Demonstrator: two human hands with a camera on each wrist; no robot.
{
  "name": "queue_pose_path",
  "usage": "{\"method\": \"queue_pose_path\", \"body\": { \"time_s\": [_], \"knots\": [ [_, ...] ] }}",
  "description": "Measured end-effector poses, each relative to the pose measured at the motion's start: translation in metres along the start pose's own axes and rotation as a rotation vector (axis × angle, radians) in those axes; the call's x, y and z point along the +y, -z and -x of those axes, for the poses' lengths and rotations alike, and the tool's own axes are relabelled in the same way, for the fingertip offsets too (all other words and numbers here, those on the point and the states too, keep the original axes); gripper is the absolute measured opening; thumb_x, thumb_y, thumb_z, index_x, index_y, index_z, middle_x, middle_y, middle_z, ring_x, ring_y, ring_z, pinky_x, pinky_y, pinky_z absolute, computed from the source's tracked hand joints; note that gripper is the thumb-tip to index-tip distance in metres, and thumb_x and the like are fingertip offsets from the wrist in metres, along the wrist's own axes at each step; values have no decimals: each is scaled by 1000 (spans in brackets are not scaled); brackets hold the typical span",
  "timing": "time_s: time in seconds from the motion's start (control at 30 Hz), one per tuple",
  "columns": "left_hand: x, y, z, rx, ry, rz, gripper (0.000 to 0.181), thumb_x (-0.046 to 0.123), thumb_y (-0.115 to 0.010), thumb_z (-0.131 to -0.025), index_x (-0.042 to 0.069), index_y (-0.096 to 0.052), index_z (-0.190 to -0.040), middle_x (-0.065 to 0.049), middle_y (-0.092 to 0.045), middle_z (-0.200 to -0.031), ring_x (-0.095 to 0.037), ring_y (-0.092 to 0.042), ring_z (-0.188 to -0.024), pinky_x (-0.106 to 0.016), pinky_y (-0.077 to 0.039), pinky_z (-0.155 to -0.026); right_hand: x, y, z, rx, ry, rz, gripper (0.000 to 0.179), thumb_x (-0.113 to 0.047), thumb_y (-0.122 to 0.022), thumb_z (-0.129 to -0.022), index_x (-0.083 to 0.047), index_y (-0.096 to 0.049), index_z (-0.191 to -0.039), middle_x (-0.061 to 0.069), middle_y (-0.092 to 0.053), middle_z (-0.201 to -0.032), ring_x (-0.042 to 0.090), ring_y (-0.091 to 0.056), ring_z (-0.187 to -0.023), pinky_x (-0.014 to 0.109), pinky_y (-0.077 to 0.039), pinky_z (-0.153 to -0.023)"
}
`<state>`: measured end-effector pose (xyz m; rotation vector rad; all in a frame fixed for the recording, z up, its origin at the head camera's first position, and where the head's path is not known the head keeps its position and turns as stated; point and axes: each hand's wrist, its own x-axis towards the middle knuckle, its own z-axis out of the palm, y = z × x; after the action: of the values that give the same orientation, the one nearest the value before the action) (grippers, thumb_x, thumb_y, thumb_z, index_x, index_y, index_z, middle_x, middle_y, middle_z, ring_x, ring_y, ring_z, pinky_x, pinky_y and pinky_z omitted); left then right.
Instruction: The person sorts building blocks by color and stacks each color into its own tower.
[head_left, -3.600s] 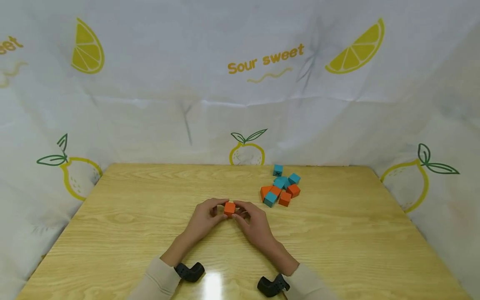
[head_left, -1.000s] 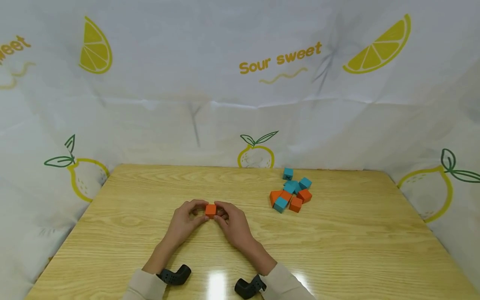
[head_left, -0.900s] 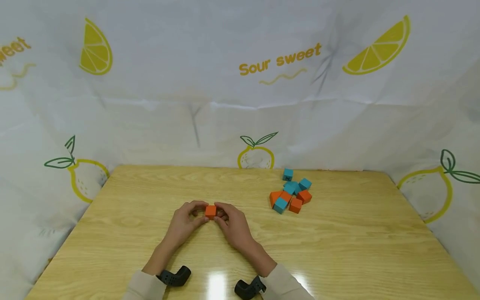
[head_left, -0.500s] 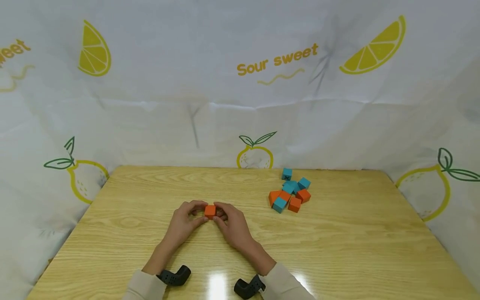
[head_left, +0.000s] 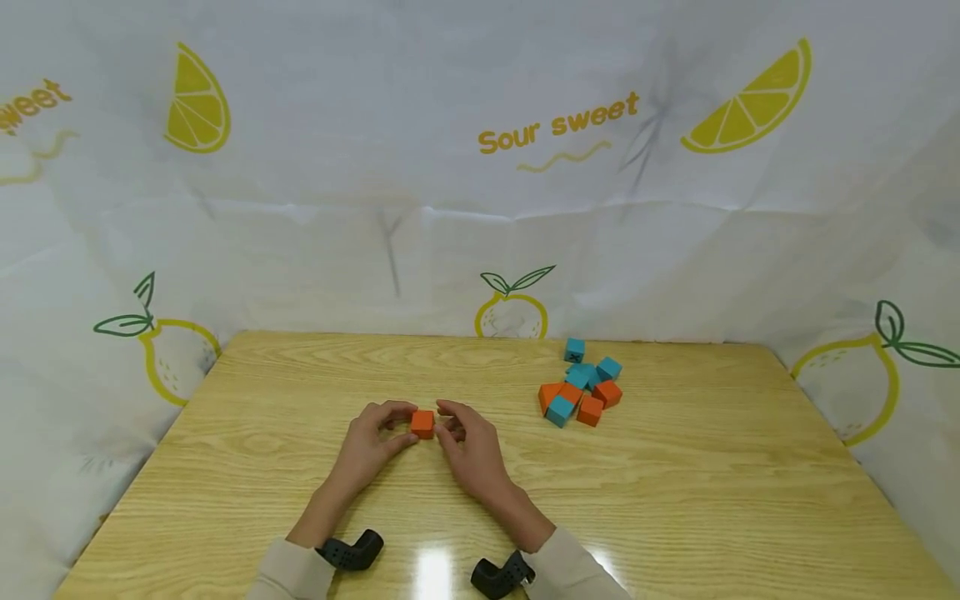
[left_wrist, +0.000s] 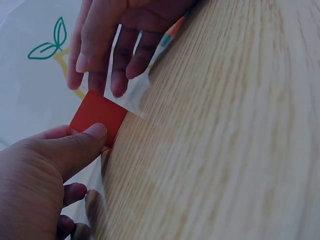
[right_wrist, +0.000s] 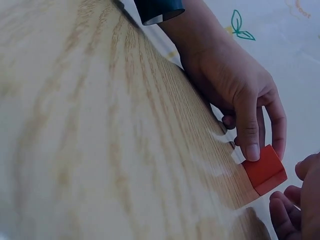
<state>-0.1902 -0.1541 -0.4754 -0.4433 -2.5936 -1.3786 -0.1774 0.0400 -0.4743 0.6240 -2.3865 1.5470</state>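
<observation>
An orange cube [head_left: 422, 424] rests on the wooden table, left of the middle in the head view. My left hand [head_left: 367, 446] pinches it between thumb and forefinger; the left wrist view shows the thumb pressed on one face of the cube [left_wrist: 100, 116]. My right hand [head_left: 477, 454] stands just to the right of the cube, thumb and fingers relaxed and parted, with a small gap between fingertips and cube. In the right wrist view, the right fingers [right_wrist: 286, 212] show at the lower right corner, apart from the cube [right_wrist: 265, 171].
A cluster of blue and orange blocks lies at the back right, including an orange cube [head_left: 590, 410], a blue block [head_left: 560, 411] and a blue cube [head_left: 575, 350] marked with an X. Behind the table [head_left: 675, 467] hangs a white lemon-print cloth [head_left: 337, 250].
Both hands earlier held the orange cube and shifted it left in the head view. My right hand has now let go and moved slightly right; the left still pinches the cube.
</observation>
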Motion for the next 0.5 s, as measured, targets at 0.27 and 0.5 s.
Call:
{"method": "queue_pose_path", "body": {
  "time_s": [0.27, 0.5],
  "knots": [
    [1, 0, -1, 1, -3, -2, 40, 14, -81, -75, 18, -68, -113, 6, -67, -101, -14, -52, -89, -38, -46, -76, -4, 9, 3, 114, 98, -33, 29, -7, -59, -95, -1, -60, -123, 13, -65, -106, 20, -64, -87, 29, -53, -72],
    [-1, -1, -1, 7, -4, -5, 41, 14, -81, -75, 17, -68, -113, 6, -67, -101, -13, -52, -88, -38, -45, -77, -4, 19, 9, 133, 128, -25, 27, -8, -59, -96, -5, -61, -122, 13, -66, -105, 20, -65, -87, 30, -53, -72]
  ]
}}
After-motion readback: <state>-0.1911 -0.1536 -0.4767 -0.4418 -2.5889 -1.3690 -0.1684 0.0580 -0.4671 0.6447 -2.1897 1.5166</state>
